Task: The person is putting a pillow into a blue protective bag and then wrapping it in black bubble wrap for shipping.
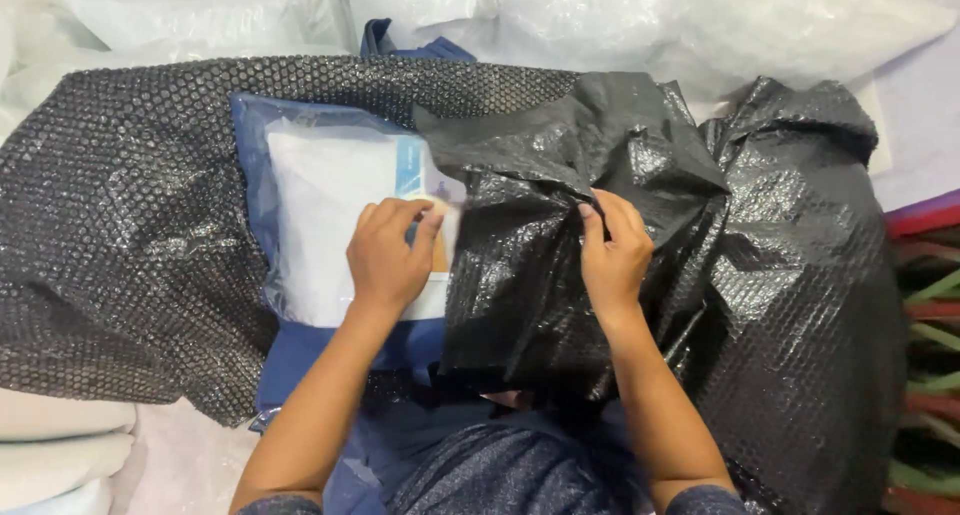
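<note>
A flat blue and white packet [310,195] in clear plastic lies on a wide sheet of black bubble wrap [120,225]. My left hand [388,255] rests on the packet's right part, fingers curled near a tan label. My right hand [612,250] pinches a fold of the black bubble wrap [560,175], which is drawn over the packet's right edge. The right half of the wrap is crumpled in a heap.
White plastic bags [600,15] are piled at the back. White foam pieces [50,445] lie at the lower left. A rack with red and green bars [930,305] stands at the right edge. Blue cloth [400,45] shows behind the wrap.
</note>
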